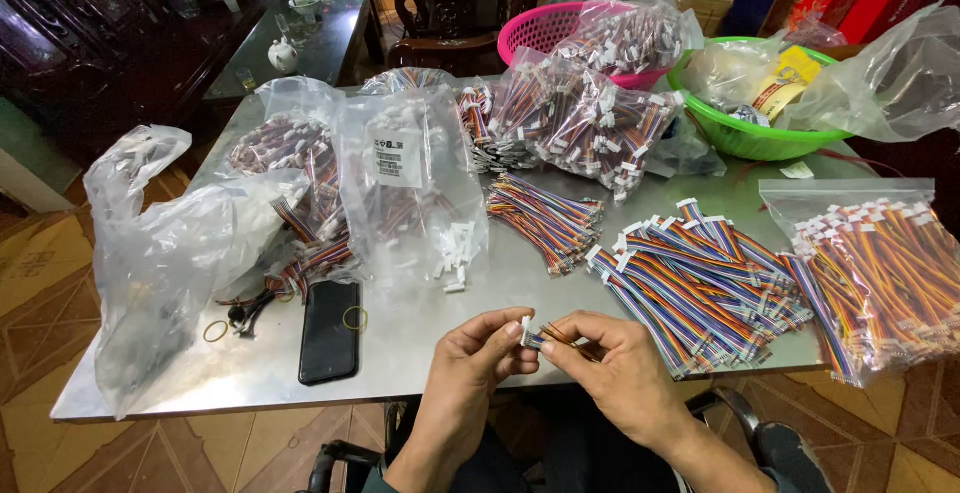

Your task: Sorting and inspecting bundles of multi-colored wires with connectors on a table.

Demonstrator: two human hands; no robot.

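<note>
My left hand (478, 361) and my right hand (608, 365) meet just over the near edge of the metal table (420, 328). Between them they hold one short multicoloured ribbon cable (553, 337). The left fingertips pinch its small white connector (526, 331). The right fingers grip the wires just behind it. A loose pile of the same cables with white connectors (700, 278) lies right of my hands. A smaller bundle (545, 218) lies further back.
A black phone (331, 331) and rubber bands (215, 331) lie at the left front. Clear plastic bags of cables (410, 188) crowd the back and the right edge (880, 273). A pink basket (545, 28) and green basin (745, 133) stand behind.
</note>
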